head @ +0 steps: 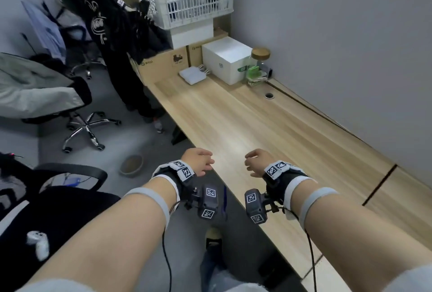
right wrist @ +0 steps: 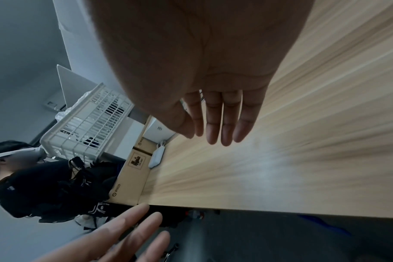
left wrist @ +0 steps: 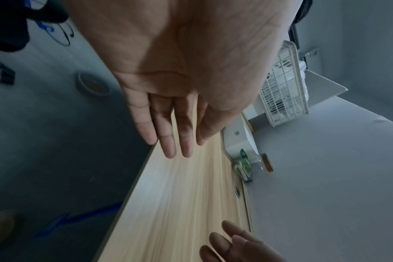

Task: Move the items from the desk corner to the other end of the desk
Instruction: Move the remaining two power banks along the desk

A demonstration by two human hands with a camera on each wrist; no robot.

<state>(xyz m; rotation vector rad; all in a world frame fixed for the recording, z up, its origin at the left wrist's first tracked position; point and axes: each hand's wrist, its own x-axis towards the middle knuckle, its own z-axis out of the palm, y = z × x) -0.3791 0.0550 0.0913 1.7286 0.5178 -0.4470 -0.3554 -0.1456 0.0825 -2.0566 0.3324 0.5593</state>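
At the desk's (head: 268, 132) far corner — white box (head: 225, 58), jar (head: 260, 56); both hands spread, empty.

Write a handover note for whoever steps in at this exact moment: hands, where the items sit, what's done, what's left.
Left hand: open, empty, above the near edge of the light wooden desk.
Right hand: open, empty, over the desk.
Items all at the far corner: white cardboard box, glass jar with cork lid behind a green-and-clear plastic item, flat white plastic device with cables.
Done: nothing appears moved.
Left: carry each item to the other end.
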